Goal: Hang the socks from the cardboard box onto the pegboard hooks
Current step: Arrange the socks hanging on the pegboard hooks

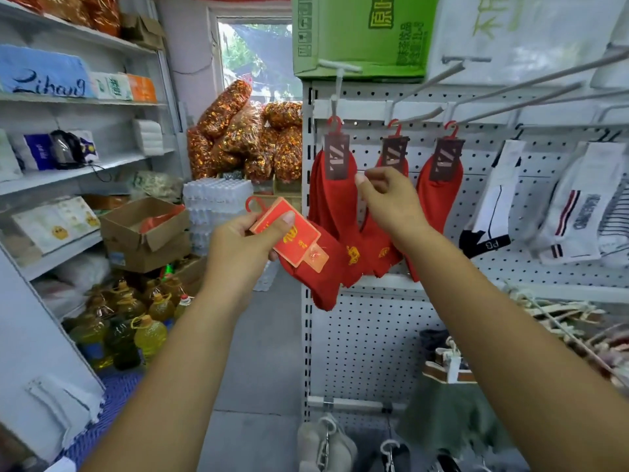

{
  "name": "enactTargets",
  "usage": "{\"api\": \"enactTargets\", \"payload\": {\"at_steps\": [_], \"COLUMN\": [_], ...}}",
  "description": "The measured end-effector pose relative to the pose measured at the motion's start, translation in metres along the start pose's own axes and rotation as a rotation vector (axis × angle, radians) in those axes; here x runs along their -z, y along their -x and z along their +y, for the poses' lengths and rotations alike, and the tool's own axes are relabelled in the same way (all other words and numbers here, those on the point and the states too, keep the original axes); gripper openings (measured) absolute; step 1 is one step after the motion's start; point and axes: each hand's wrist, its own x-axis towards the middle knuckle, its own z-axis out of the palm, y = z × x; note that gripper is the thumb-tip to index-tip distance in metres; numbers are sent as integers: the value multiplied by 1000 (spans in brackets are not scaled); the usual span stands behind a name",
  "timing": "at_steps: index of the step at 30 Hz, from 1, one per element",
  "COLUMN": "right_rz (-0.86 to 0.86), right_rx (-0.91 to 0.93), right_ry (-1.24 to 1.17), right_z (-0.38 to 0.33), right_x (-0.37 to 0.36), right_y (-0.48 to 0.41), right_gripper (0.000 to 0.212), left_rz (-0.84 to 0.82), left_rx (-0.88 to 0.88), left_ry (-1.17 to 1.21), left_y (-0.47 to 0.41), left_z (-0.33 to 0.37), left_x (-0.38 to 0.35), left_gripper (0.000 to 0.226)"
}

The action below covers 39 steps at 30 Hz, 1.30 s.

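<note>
Before the pegboard [371,338], my left hand [238,241] grips a red sock pack [301,248] — right hand [391,202] curled beside hung socks [332,206], its hold undeterminable.

Reaches forward with both bare arms. Grips a red sock pack [299,243] in the left hand [238,241], thumb on top. Holds the right hand [391,199] higher, back toward the camera, fingers curled, any grasp hidden.

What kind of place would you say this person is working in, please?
Most likely a small general shop or its stockroom: a white pegboard hung with packaged red socks, shelves of tissue packs, and bottles of cooking oil on the floor.
</note>
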Motion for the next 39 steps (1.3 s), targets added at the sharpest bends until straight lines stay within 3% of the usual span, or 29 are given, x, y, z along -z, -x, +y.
{"api": "enactTargets", "payload": {"at_steps": [3,8,15,17,20,27,30,37,39], "right_rz": [-19,-219,-3,86,242,521,586,647,644], "right_rx": [-50,-205,-298,-321,-355,-355,-326,-314,-298], "right_ry": [-67,-153,-205,-232,-254,-173,-137,29,24], "right_z": [6,21,56,65,79,102,114,133,138], "right_x": [18,71,184,219,279,450,522,642,665], "right_y": [52,124,185,201,225,284,303,285,268], "right_gripper": [29,31,12,6,14,17,12,22,18], "left_rz": [-124,-423,-736,-756,-767,-797,-776,-717,-707], "left_rx": [71,158,221,241,260,140,51,-136,-198], "left_ry": [54,92,135,145,166,173,193,110,59], "left_y": [4,25,82,103,136,235,272,302,299], "left_z": [-10,-26,-29,-25,-12,38,63,101,108], "left_x": [-18,-79,-194,-227,-280,-416,-476,-596,-627], "left_gripper": [21,38,33,27,22,15,11,14,23]}}
